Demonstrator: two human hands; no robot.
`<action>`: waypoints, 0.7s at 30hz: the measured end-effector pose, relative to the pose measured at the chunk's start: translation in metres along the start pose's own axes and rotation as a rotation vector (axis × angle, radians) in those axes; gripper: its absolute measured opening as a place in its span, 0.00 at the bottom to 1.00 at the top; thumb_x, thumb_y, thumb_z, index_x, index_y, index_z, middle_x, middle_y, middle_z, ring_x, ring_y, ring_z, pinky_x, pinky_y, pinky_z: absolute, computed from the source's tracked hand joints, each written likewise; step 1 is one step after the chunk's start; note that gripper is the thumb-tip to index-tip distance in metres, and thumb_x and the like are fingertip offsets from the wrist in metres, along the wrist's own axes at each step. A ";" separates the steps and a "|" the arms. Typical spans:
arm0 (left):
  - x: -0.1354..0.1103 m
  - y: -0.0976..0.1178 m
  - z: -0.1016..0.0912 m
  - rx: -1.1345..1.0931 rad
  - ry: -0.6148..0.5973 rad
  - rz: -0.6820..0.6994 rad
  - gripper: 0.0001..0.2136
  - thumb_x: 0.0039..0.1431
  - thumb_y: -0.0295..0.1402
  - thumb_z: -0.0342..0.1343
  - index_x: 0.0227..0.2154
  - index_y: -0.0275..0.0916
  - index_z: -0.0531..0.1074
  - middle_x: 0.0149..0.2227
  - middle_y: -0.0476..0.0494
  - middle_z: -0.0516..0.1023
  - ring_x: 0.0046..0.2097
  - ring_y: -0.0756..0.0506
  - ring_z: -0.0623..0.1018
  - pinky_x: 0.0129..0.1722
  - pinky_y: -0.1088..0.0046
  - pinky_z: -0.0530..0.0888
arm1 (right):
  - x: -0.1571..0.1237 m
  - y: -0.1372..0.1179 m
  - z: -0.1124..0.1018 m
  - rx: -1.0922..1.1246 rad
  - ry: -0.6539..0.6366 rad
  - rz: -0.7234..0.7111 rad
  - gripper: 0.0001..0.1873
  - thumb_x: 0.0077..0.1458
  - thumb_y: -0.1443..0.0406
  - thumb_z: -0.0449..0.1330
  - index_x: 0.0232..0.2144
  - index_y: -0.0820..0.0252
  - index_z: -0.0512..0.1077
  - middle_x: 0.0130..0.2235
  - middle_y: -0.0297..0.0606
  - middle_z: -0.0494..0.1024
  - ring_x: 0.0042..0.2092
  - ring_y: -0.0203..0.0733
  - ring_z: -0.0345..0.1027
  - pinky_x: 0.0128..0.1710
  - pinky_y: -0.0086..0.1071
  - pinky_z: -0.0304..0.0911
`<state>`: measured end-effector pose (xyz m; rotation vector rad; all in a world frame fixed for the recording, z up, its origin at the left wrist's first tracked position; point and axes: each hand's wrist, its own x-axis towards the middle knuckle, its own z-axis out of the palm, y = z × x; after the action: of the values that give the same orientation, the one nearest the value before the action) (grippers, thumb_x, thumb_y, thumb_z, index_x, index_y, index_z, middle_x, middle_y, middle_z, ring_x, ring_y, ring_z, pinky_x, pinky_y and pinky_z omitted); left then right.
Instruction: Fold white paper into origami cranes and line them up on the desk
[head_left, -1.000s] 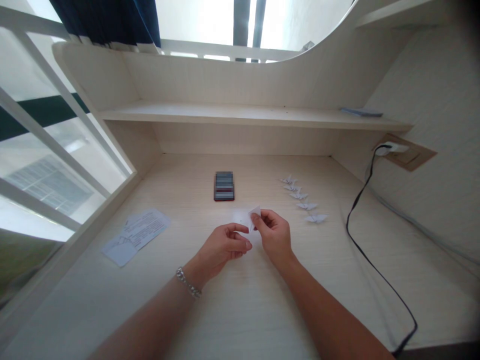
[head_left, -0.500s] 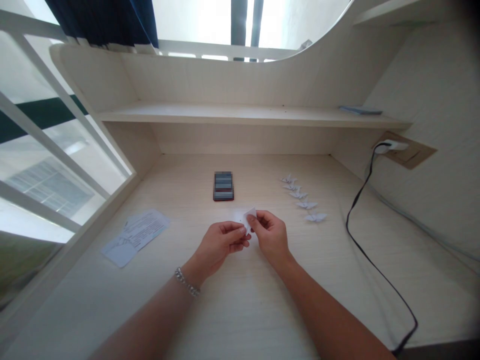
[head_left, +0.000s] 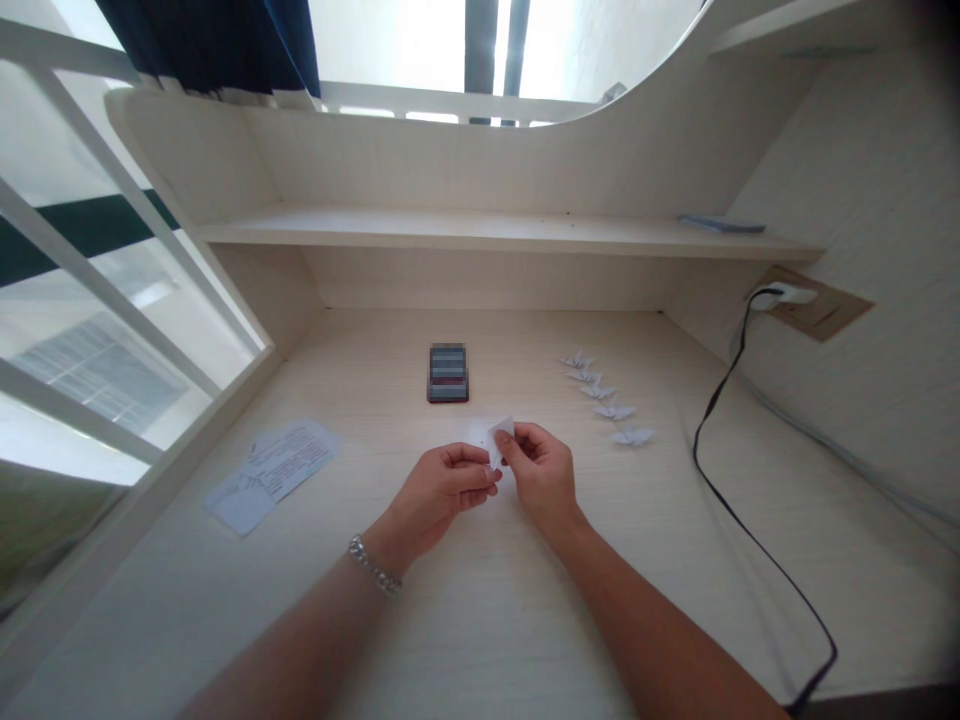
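Note:
A small folded piece of white paper [head_left: 498, 437] is held over the middle of the desk. My right hand [head_left: 544, 468] pinches it between thumb and curled fingers from the right side. My left hand [head_left: 451, 487], with a chain bracelet on its wrist, is closed at the paper's lower left edge, thumb against fingers. The paper's lower tip is partly hidden by the fingertips. Just behind it, a flat white sheet [head_left: 475, 428] lies on the desk. To the right, several white folded paper cranes [head_left: 613, 411] stand in a slanting row.
A dark, phone-like rectangle [head_left: 448, 374] lies beyond my hands. Printed paper sheets [head_left: 289, 460] overlap at the left. A black cable [head_left: 697, 440] runs from the wall socket [head_left: 821, 305] down the right side. A shelf [head_left: 450, 228] spans the back.
The fingers of my left hand have shifted slightly at the paper's lower edge. My right hand keeps its pinch, and the cranes have not moved.

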<state>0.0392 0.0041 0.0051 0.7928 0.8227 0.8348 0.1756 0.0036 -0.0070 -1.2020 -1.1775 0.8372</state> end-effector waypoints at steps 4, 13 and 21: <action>0.000 0.001 0.002 0.020 0.002 -0.013 0.09 0.47 0.33 0.59 0.30 0.34 0.68 0.30 0.41 0.75 0.29 0.50 0.75 0.30 0.75 0.70 | -0.001 0.002 0.000 -0.004 -0.031 0.019 0.12 0.49 0.58 0.58 0.29 0.62 0.72 0.22 0.33 0.70 0.23 0.33 0.60 0.22 0.27 0.57; 0.001 0.003 -0.003 0.145 0.047 0.106 0.12 0.43 0.32 0.62 0.32 0.35 0.69 0.28 0.44 0.75 0.30 0.49 0.75 0.32 0.73 0.70 | 0.001 0.000 0.000 0.052 -0.096 0.051 0.11 0.47 0.59 0.58 0.27 0.62 0.72 0.22 0.33 0.70 0.23 0.34 0.61 0.23 0.27 0.58; 0.006 0.007 -0.011 0.264 0.132 0.249 0.09 0.44 0.33 0.61 0.29 0.35 0.71 0.25 0.47 0.74 0.27 0.52 0.73 0.29 0.75 0.69 | 0.004 -0.003 -0.004 0.205 -0.322 0.212 0.10 0.43 0.62 0.62 0.30 0.62 0.75 0.25 0.34 0.74 0.25 0.32 0.63 0.26 0.28 0.61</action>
<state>0.0304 0.0153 0.0041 1.0978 0.9772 1.0197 0.1799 0.0057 -0.0034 -1.0585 -1.1978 1.3174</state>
